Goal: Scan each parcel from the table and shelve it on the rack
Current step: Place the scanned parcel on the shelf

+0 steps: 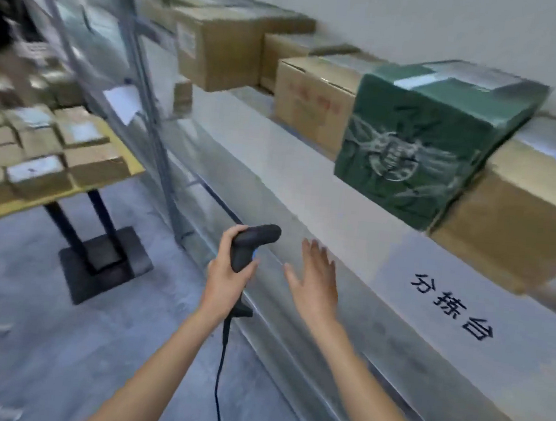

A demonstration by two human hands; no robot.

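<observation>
Left hand (226, 273) has its fingers wrapped round the handle of a black scanner (249, 246), nose pointing up and to the right, with its black cable (220, 367) hanging straight down toward the grey floor (87, 344). Right hand (314, 281) is just beside it, flat and open, fingers spread, holding nothing, hovering over the front part of the metal bench (305, 192).

The parcels sit along the back of the bench against the white wall (424, 17). The green box (422, 142) is the closest one, turned at an angle so one corner pokes forward past the others. It's touching a big brown box (521, 213) on its right, which hangs out past the shelf line toward the camera. On its left is a brown box with red print (310, 108), then a smaller brown box (291, 55) behind that, then a larger one (227, 49) further down. The whole picture is pretty motion-blurred, so labels aren't readable.

Between the hands and that row there's a wide bare strip of bench top, with black characters (451, 305) printed near the front edge on the right.

Off to the left, past a metal rack post (154, 137), a small table (109, 180) on a black pedestal is packed with little brown boxes (38, 150) right up to its edges. Open floor lies between that table and the bench.
</observation>
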